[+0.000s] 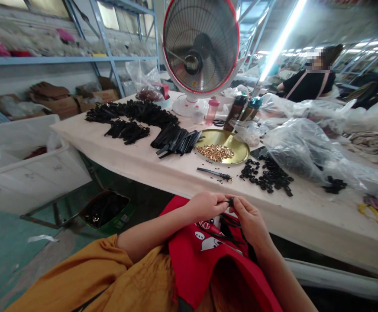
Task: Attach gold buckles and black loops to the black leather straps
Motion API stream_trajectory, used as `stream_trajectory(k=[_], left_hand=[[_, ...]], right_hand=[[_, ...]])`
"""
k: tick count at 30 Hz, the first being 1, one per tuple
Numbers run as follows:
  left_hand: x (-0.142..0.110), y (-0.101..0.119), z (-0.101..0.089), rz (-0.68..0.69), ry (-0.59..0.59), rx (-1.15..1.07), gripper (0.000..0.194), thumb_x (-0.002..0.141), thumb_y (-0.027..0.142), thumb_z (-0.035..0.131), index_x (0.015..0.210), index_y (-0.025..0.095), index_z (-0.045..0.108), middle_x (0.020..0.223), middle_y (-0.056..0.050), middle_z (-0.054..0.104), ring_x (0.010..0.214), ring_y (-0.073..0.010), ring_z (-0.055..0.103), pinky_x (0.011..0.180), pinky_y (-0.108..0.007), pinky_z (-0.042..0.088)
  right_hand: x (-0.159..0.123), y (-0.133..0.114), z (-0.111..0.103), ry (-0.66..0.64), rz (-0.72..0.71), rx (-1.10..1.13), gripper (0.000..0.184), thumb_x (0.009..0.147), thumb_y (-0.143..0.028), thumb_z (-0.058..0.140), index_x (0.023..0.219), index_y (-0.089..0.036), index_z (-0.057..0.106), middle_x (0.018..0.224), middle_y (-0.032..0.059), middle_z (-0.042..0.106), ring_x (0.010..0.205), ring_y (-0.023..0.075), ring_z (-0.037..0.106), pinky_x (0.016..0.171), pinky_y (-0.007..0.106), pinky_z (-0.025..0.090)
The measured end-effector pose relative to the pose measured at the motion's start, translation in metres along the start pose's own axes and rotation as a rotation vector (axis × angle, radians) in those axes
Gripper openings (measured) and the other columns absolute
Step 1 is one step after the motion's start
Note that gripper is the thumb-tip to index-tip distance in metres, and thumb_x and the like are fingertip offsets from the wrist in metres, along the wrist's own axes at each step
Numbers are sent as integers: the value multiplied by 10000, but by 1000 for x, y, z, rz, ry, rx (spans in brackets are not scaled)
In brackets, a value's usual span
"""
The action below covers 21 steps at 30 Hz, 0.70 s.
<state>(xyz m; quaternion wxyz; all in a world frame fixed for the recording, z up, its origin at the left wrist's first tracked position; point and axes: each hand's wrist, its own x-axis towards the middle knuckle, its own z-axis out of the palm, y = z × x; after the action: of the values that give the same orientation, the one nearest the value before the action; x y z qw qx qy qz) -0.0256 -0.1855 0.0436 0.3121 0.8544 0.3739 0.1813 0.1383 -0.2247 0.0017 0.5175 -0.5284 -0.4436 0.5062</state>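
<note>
My left hand (207,206) and my right hand (247,216) meet over my lap, in front of the table edge. Both are closed in a pinch on a thin black strap with a small dark round piece (231,202) between the fingertips. More black straps (230,229) hang below them over a red apron (189,247). On the table just beyond lies one black strap (214,173) with a gold-coloured clasp at its end. A gold tray (240,151) behind it holds a heap of small gold clasps (217,152). Black round pieces (268,175) are scattered to the right.
Piles of black straps (179,141) lie on the table's left. A large fan (201,47) stands behind, near bottles (236,110). Plastic bags (312,151) and yellow-handled pliers (370,210) are at right. A white bin (29,164) stands left; a co-worker (315,80) sits far right.
</note>
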Motion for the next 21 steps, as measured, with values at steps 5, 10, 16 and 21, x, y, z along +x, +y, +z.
stream_trajectory(k=[5, 10, 16, 21], left_hand=[[2, 5, 5, -19, 35, 21, 293, 846, 315, 377, 927, 187, 629, 804, -27, 654, 704, -149, 565, 593, -222, 369], [0, 5, 8, 49, 26, -88, 281, 850, 302, 374, 978, 166, 584, 911, -53, 641, 782, -166, 572, 674, -244, 414], [-2, -3, 8, -61, 87, -188, 302, 825, 247, 404, 1104, 143, 456, 931, -79, 624, 834, -184, 581, 729, -290, 444], [-1, -11, -1, -54, 47, -253, 433, 825, 276, 428, 1229, 147, 341, 819, -46, 625, 746, -172, 585, 675, -281, 451]], right_hand=[[-4, -2, 5, -3, -86, 19, 251, 740, -410, 610, 905, -231, 673, 786, -1, 603, 660, 115, 502, 631, 242, 433], [-1, 0, 13, 46, 27, 510, 125, 705, -328, 672, 783, -234, 645, 704, -43, 602, 596, 74, 518, 607, 196, 455], [-4, -4, 32, 12, 84, 634, 75, 723, -267, 666, 751, -217, 617, 729, -42, 617, 635, 68, 545, 640, 176, 463], [2, -4, 39, 8, 76, 541, 119, 724, -305, 657, 788, -215, 614, 736, -22, 632, 628, 95, 555, 617, 211, 461]])
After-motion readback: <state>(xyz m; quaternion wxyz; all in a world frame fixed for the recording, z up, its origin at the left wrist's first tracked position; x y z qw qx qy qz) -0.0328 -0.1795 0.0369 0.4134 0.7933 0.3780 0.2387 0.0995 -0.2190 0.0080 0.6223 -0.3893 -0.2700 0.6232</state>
